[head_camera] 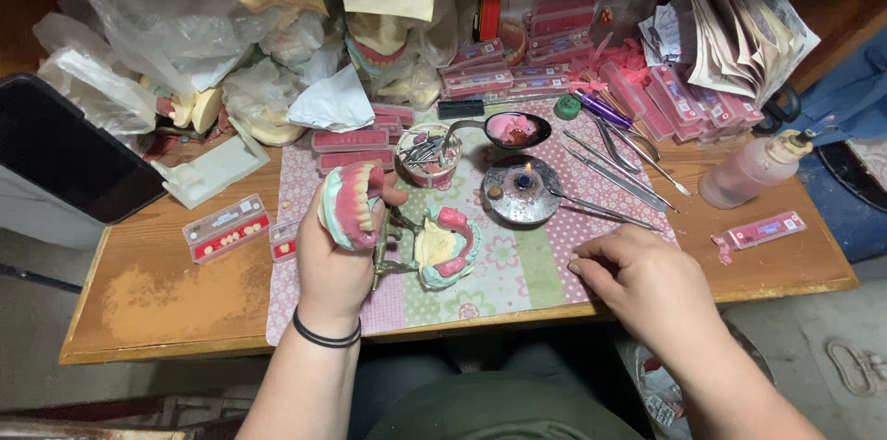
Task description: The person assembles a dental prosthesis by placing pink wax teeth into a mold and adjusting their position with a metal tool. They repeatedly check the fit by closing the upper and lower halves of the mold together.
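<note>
My left hand (334, 255) grips a green plaster cast carrying a pink wax denture with a row of teeth (351, 202), held up above the patterned mat (517, 264). Just right of it sits a second green cast with pink wax (448, 246) on a metal articulator frame (388, 250). My right hand (637, 278) rests on the mat near the table's front edge, fingers curled and pressed down, nothing visible in them. A black band circles my left wrist.
A small lit burner on a round metal dish (523, 189), a spoon holding pink wax (516, 129), metal hand tools (619, 167), a clear squeeze bottle (753, 170), boxes of teeth (225, 227), pink card stacks (688, 98), plastic bags and a black device (65, 149) crowd the wooden table.
</note>
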